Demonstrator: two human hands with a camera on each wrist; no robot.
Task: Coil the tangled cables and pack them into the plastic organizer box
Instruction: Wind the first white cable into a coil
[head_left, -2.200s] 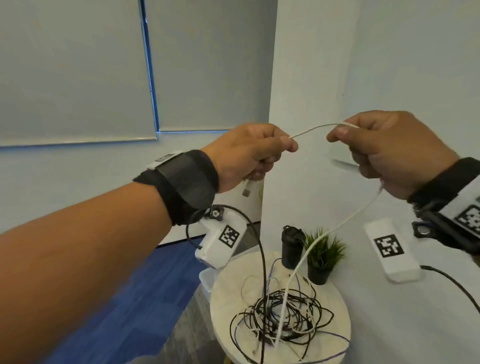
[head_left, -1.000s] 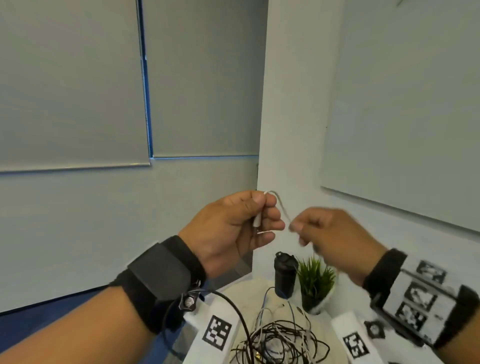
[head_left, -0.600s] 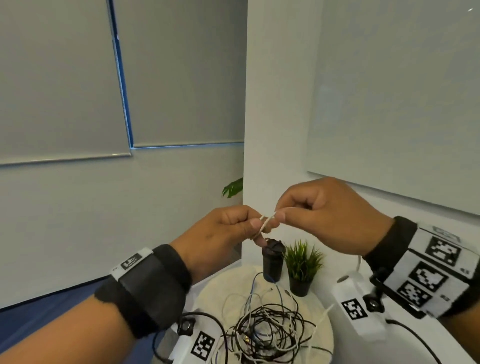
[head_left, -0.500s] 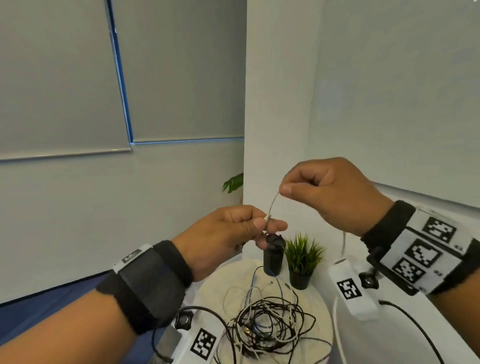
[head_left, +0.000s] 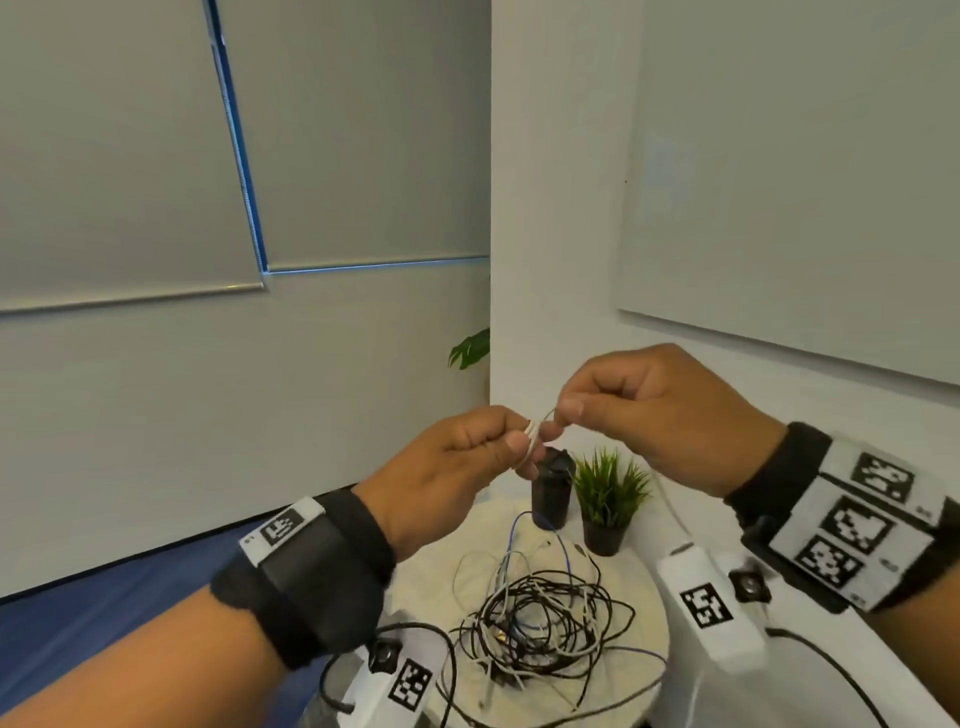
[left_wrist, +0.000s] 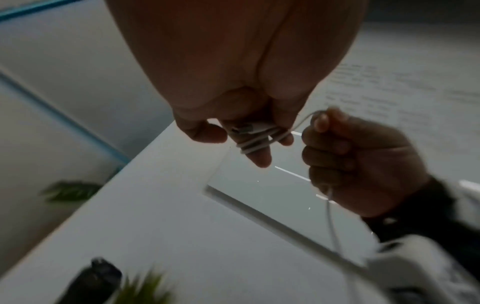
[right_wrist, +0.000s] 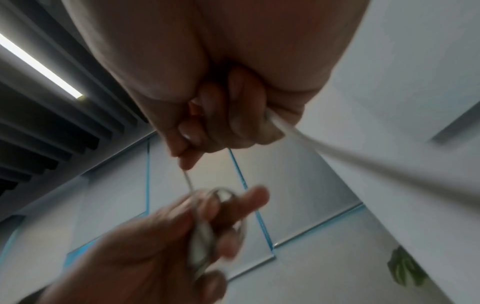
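Both hands are raised above a small round table (head_left: 431, 577). My left hand (head_left: 467, 457) holds a thin white cable (head_left: 531, 437) wound in a few turns round its fingers (left_wrist: 255, 142), with the plug end pinned under the thumb. My right hand (head_left: 639, 410) pinches the same cable (left_wrist: 306, 118) just beside the coil; the rest runs through its palm and hangs down (left_wrist: 331, 224). A tangled heap of black, white and blue cables (head_left: 540, 618) lies on the table below. No organizer box is in view.
At the back of the table stand a black cylinder (head_left: 551, 488) and a small potted plant (head_left: 608, 499). A white wall with a whiteboard (head_left: 779, 182) is close on the right. Blue floor (head_left: 78, 613) lies to the left.
The hands came down from wide apart to close together. The right hand has circled the left, laying turns of the white cable round the left fingers.
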